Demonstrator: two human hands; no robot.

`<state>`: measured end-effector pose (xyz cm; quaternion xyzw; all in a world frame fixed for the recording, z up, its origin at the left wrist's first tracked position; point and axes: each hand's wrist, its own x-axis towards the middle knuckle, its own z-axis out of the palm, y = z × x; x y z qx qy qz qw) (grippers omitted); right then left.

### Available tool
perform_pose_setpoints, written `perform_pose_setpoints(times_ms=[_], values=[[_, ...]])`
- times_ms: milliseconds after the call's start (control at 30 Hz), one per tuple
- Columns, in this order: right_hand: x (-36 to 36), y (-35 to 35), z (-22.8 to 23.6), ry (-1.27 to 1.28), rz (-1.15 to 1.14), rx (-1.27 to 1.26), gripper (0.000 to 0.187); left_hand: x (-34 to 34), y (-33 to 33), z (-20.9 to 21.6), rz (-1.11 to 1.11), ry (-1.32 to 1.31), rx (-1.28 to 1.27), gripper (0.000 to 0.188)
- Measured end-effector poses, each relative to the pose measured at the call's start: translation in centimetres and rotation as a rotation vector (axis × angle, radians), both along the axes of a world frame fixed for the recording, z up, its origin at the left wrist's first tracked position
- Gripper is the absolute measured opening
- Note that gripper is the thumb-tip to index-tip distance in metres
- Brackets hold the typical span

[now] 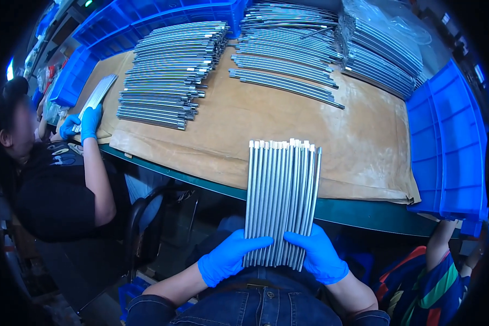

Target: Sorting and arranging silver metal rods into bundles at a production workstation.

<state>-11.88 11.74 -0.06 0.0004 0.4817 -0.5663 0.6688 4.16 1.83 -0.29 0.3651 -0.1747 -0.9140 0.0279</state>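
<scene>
A flat row of several slim silver metal rods (280,201) is held upright between my hands, close to my body. My left hand (229,255), in a blue glove, grips the row's lower left side with the thumb across the front. Gloved the same way, my right hand (321,254) closes on the lower right side, its thumb also lying over the rods. The fingers behind the row are hidden. Shorter, brighter tips show along the row's upper end, which overlaps the front edge of the table (201,144).
Piles of similar rods lie at the table's left (163,76), middle (288,54) and right back (383,57). Blue plastic bins (445,141) stand at the right and along the back. A co-worker (60,185) at left handles rods; another person (426,282) is at lower right.
</scene>
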Motion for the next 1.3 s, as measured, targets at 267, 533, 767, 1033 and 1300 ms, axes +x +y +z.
perform_pose_setpoints(times_ms=[267,533,767,1033,1300], values=[[0.4,-0.2,0.3,-0.049,-0.057,0.029,0.039,-1.1,1.5,-0.4,-0.004,-0.049,-0.25,0.041],[0.3,0.2,0.3,-0.085,-0.074,0.004,0.039,-1.4,2.2,-0.4,0.032,-0.082,-0.299,0.038],[-0.6,0.9,0.7,-0.171,-0.086,-0.034,0.041,-0.6,1.4,0.0,0.046,-0.001,-0.109,0.035],[-0.5,1.0,0.7,-0.064,-0.077,-0.044,0.043,-0.9,1.2,0.4,0.082,0.022,-0.008,0.033],[0.4,0.6,0.3,0.077,-0.088,-0.077,0.043,-0.8,1.5,0.2,0.069,-0.044,-0.145,0.036]])
